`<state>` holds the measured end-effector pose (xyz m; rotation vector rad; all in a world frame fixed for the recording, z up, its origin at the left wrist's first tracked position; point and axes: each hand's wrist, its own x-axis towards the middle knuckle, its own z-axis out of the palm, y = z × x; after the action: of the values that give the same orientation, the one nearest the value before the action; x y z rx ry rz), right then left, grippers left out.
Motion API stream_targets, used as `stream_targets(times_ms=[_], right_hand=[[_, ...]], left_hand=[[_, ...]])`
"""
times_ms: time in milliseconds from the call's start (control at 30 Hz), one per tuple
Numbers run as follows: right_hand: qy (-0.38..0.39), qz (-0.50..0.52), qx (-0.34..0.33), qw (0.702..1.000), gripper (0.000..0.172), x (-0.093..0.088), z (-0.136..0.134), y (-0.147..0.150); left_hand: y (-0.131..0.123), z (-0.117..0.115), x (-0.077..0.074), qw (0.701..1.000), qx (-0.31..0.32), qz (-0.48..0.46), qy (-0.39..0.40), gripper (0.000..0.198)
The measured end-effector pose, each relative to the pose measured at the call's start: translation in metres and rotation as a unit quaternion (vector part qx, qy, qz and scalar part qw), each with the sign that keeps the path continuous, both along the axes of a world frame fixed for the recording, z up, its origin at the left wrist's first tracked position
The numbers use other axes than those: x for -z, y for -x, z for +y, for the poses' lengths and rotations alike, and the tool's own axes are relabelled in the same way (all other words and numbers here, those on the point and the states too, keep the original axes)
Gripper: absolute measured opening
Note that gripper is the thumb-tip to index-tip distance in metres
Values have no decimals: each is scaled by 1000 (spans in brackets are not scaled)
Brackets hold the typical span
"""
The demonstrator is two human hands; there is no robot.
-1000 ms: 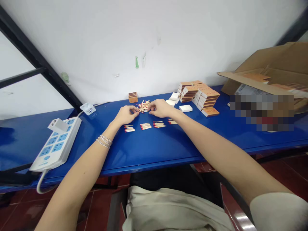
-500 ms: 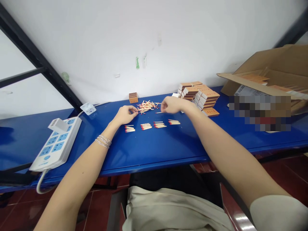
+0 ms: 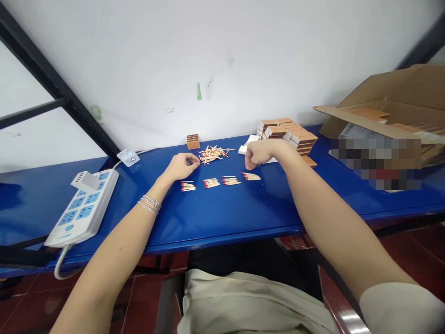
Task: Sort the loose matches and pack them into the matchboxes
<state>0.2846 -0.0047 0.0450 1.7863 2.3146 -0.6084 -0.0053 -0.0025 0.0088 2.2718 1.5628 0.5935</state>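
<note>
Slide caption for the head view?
Left hand beside loose red-tipped matches, right hand by the rightmost of four match bundles on a blue table.

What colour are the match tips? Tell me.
The match tips are red, best seen in the head view.

Left hand [image 3: 181, 167] found on the blue table [image 3: 225, 222], fingertips just beside a loose pile of red-tipped matches [image 3: 212, 154]. Right hand [image 3: 259, 154] noted near the rightmost of four small bundles of matches [image 3: 251, 176], its grip unconfirmed. Stacked matchboxes [image 3: 288, 134] stand farther off, right.
</note>
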Motion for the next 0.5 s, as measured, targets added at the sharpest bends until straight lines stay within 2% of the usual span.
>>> stream_targets(times_ms=[133,233,367,500], right_hand=[[-135,114,-5,984,18,11,1,23],[-221,141,-3,965,22,27,4,44],[-242,125,9,962,15,42,8,62],[-243,116,17,963,15,42,8,64]], left_hand=[[0,1,0,1000,1,0,-2,20],[0,1,1,1000,2,4,-6,20],[1,2,2,1000,3,0,-7,20],[1,1,2,1000,4,4,-7,20]])
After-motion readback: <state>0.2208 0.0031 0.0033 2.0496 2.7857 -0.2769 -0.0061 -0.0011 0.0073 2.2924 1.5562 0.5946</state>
